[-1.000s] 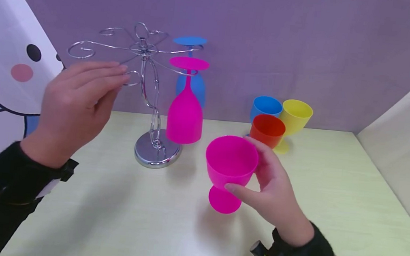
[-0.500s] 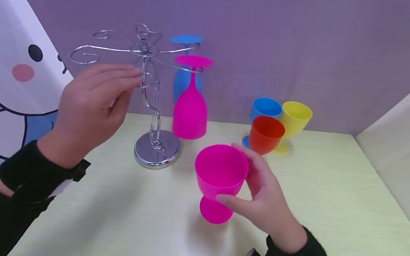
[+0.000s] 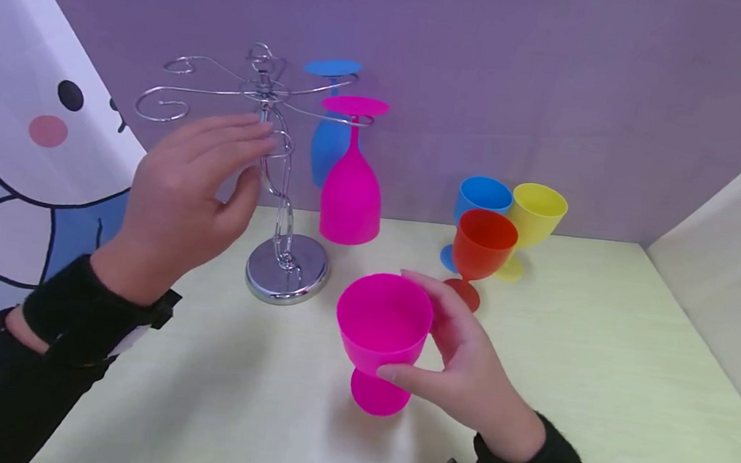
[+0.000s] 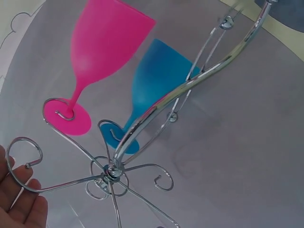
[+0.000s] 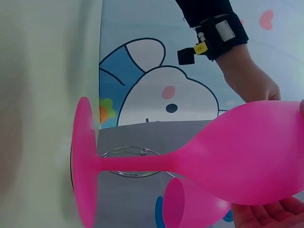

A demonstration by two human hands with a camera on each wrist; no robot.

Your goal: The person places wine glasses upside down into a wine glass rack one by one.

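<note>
A pink plastic goblet [image 3: 381,350] is upright in my right hand [image 3: 465,365], fingers and thumb around its bowl, its foot close over the table. My left hand [image 3: 196,179] has its fingers extended at a curled hook of the chrome stemware rack [image 3: 286,283]; in the left wrist view, the fingertips [image 4: 35,209] are right at that wire hook [image 4: 40,152]. Another pink goblet [image 3: 351,200] and a blue goblet [image 3: 328,147] hang upside down by their feet from the rack's right-side hooks. Other hooks on the left carry nothing.
At the back right a red goblet [image 3: 485,245], a blue goblet [image 3: 482,193] and a yellow goblet [image 3: 533,216] stand upright, close together. A purple backdrop [image 3: 556,78] rises behind the table [image 3: 596,369]. A cartoon-printed panel [image 3: 18,178] stands on the left.
The rack's arms have turned, carrying the hanging pink goblet right and backward, while my left hand moved right along with the hook. My right hand brought its goblet left and nearer.
</note>
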